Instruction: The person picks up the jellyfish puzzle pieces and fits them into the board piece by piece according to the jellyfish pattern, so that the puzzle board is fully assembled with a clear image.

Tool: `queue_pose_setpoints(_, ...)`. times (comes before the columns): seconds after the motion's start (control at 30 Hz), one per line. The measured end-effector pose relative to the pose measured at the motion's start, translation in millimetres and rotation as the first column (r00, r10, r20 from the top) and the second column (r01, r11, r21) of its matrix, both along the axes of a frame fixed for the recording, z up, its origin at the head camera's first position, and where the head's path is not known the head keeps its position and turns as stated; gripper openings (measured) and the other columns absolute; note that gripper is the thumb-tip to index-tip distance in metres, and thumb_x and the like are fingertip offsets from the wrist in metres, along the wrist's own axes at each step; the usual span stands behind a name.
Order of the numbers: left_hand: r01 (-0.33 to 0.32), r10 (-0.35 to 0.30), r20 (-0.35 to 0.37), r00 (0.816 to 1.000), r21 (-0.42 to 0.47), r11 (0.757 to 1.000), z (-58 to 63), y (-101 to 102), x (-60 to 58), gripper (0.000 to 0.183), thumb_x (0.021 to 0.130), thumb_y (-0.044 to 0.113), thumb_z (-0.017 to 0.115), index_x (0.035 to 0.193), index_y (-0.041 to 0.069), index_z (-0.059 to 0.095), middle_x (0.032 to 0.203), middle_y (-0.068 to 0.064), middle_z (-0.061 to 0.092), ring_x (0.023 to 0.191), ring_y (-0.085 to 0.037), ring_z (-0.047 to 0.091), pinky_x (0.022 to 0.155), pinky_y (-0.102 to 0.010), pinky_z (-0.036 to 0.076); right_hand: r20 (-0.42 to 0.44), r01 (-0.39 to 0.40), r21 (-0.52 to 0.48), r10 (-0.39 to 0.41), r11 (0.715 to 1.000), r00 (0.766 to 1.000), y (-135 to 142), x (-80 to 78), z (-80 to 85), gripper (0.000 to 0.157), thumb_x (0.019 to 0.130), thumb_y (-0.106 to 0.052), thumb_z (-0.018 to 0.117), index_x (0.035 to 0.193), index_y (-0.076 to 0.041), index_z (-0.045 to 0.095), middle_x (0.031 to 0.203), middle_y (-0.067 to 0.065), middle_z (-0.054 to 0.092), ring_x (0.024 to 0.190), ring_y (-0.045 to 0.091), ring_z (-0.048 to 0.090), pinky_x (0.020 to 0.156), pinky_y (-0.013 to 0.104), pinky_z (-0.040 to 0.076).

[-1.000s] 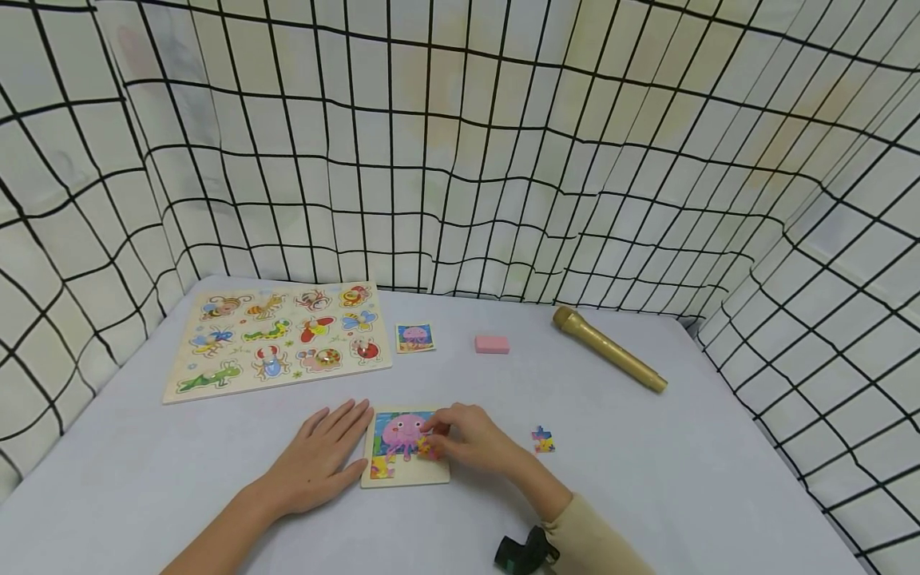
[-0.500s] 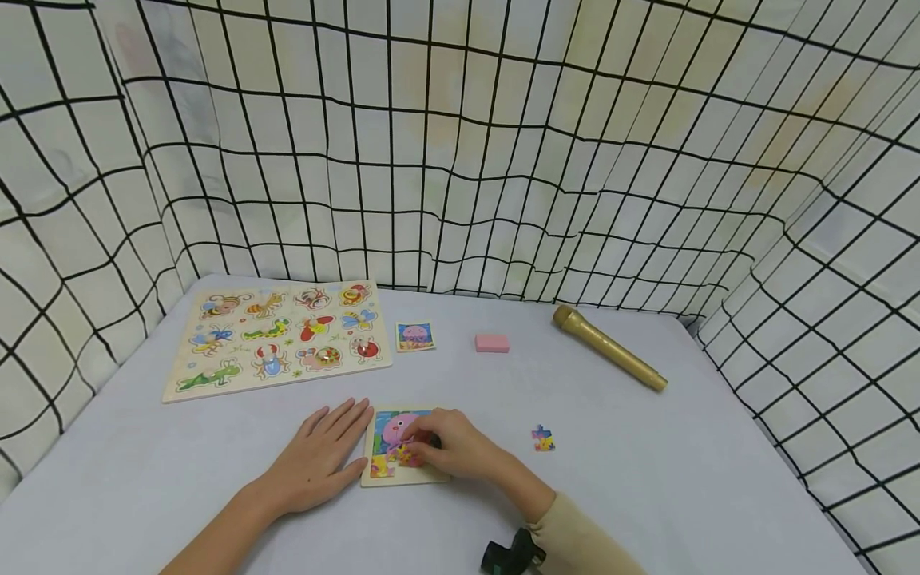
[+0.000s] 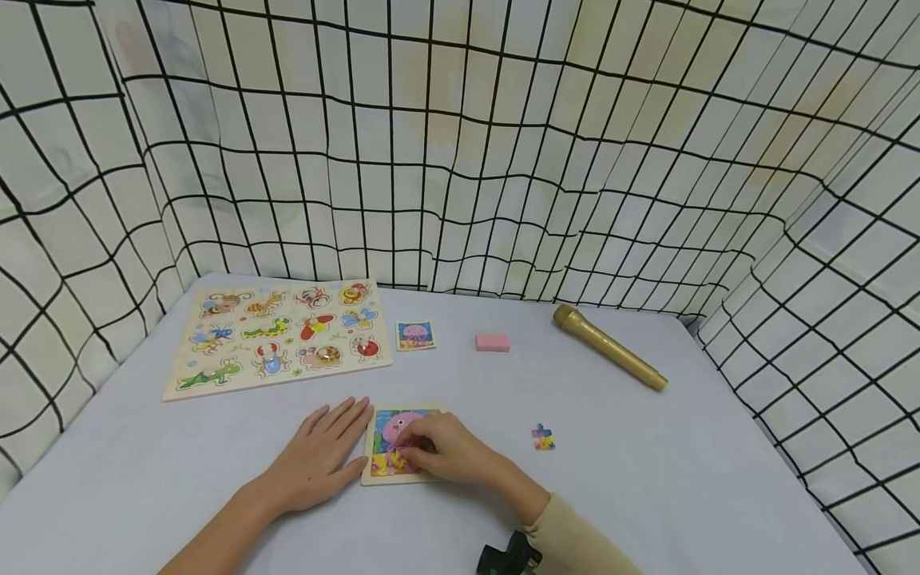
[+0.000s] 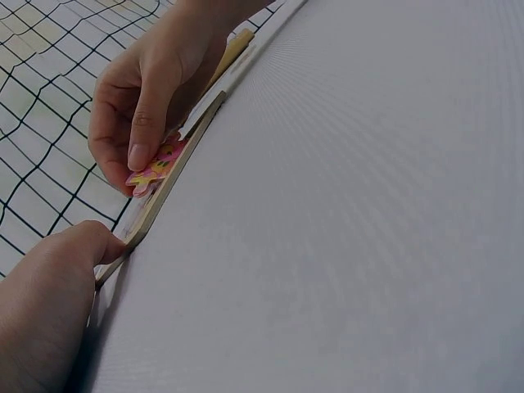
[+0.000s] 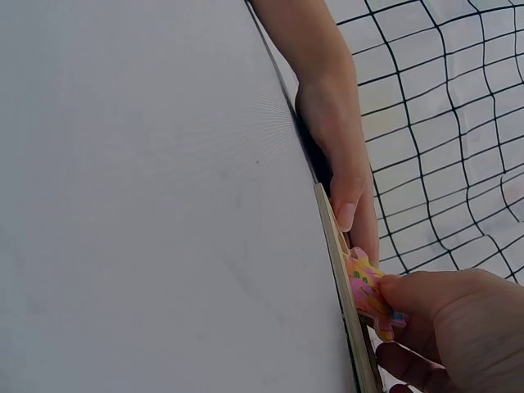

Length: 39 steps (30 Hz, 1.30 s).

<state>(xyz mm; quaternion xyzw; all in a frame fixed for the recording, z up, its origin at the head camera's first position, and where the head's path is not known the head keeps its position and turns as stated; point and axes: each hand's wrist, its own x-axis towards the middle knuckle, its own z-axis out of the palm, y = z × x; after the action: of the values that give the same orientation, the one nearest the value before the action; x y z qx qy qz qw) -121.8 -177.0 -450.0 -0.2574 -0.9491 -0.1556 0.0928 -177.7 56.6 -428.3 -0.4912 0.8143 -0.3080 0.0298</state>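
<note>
A small wooden jigsaw tray (image 3: 388,481) with a pink octopus picture (image 3: 397,426) lies in front of me in the head view. My right hand (image 3: 453,451) is over its lower right part and pinches a pink and yellow puzzle piece (image 5: 365,284) between thumb and fingers. In both wrist views that piece stands tilted at the tray's edge. My left hand (image 3: 316,459) lies flat with straight fingers, fingertips and thumb against the tray's left side. One loose puzzle piece (image 3: 543,437) lies on the table to the right. The right fingers hide part of the picture.
A large wooden insect puzzle board (image 3: 280,339) lies at the back left. Beside it are a small octopus picture card (image 3: 415,335), a pink block (image 3: 492,343) and a gold microphone-shaped tube (image 3: 609,348). Black netting (image 3: 460,184) over white cloth surrounds the table.
My right hand has moved left over the tray with the puzzle piece, toward the bottom row of the picture. The left hand has stayed in place.
</note>
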Motion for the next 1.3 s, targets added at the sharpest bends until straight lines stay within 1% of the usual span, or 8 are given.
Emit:
queue_pose_setpoints(0.1,0.004,-0.004,-0.020,1.000,0.003,1.000,0.1,0.1,-0.3,0.063,0.090,0.038,0.051,0.140,0.002,0.036,0.145,-0.012,0.033,0.134,-0.031,0.024,0.105,-0.050,0.014,-0.013,0.002,0.002,-0.002,1.000,1.000,0.0,0.0,-0.9,0.006,0.087,-0.013,0.063,0.090,-0.012,0.068,0.070,-0.014,0.056,0.068,-0.002,0.044,0.063,0.011,0.038)
queue_pose_setpoints(0.23,0.003,-0.003,-0.001,1.000,-0.002,1.000,0.2,-0.5,-0.9,0.063,0.091,0.038,0.050,0.140,0.002,0.034,0.146,-0.011,0.031,0.134,-0.030,0.023,0.106,-0.050,0.012,-0.047,0.008,0.011,-0.008,1.000,0.999,0.2,0.1,-1.8,0.006,0.087,-0.014,0.063,0.090,-0.013,0.069,0.075,-0.013,0.057,0.073,-0.002,0.045,0.067,0.012,0.037)
queue_pose_setpoints(0.33,0.002,-0.002,0.014,1.000,-0.003,1.000,1.1,-0.1,-1.0,0.063,0.091,0.039,0.049,0.141,0.002,0.034,0.147,-0.011,0.030,0.135,-0.029,0.022,0.106,-0.050,0.011,-0.065,0.036,0.029,-0.034,0.999,0.997,0.4,1.6,-1.5,0.007,0.086,-0.015,0.064,0.090,-0.014,0.070,0.081,-0.012,0.059,0.078,0.000,0.045,0.070,0.013,0.036)
queue_pose_setpoints(0.43,0.004,-0.004,0.007,1.000,0.002,1.000,2.5,1.0,-0.6,0.063,0.091,0.038,0.049,0.141,0.002,0.034,0.146,-0.011,0.030,0.135,-0.030,0.022,0.106,-0.050,0.012,-0.069,0.066,0.044,-0.063,0.997,0.996,0.6,3.3,-0.5,0.007,0.086,-0.017,0.065,0.090,-0.014,0.070,0.084,-0.011,0.060,0.082,0.002,0.045,0.072,0.014,0.035)
queue_pose_setpoints(0.73,0.014,-0.014,-0.028,1.000,0.017,1.000,2.2,1.3,-1.5,0.062,0.091,0.037,0.051,0.140,0.001,0.035,0.145,-0.012,0.033,0.134,-0.031,0.025,0.105,-0.051,0.014,-0.102,0.089,0.063,-0.082,0.994,0.991,1.6,2.8,-0.7,0.009,0.083,-0.019,0.068,0.092,-0.017,0.070,0.089,-0.013,0.061,0.082,0.001,0.042,0.069,0.015,0.033)
queue_pose_setpoints(1.13,0.003,-0.003,0.008,1.000,-0.005,1.000,0.3,-0.4,-1.9,0.064,0.090,0.037,0.051,0.141,0.003,0.033,0.146,-0.011,0.030,0.135,-0.029,0.022,0.106,-0.049,0.011,-0.144,0.064,0.041,-0.057,0.997,0.988,2.0,2.2,-2.5,0.011,0.080,-0.018,0.070,0.092,-0.017,0.070,0.089,-0.011,0.062,0.082,0.002,0.043,0.069,0.016,0.033)
queue_pose_setpoints(1.23,0.002,-0.002,0.008,1.000,-0.009,1.000,-1.2,-1.0,-1.4,0.064,0.091,0.038,0.050,0.141,0.003,0.033,0.147,-0.011,0.030,0.135,-0.029,0.021,0.106,-0.049,0.011,-0.142,0.068,0.051,-0.060,0.996,0.988,2.4,3.0,-2.4,0.011,0.081,-0.020,0.070,0.092,-0.018,0.070,0.089,-0.012,0.062,0.081,0.001,0.042,0.068,0.016,0.032)
queue_pose_setpoints(1.3,0.001,-0.001,0.008,1.000,-0.009,1.000,-2.1,-1.2,-0.9,0.064,0.091,0.039,0.050,0.141,0.003,0.033,0.147,-0.010,0.030,0.135,-0.029,0.021,0.106,-0.049,0.011,-0.121,0.078,0.063,-0.070,0.995,0.990,3.1,3.8,-1.4,0.011,0.081,-0.021,0.070,0.092,-0.018,0.070,0.089,-0.012,0.062,0.081,0.001,0.042,0.067,0.016,0.032)
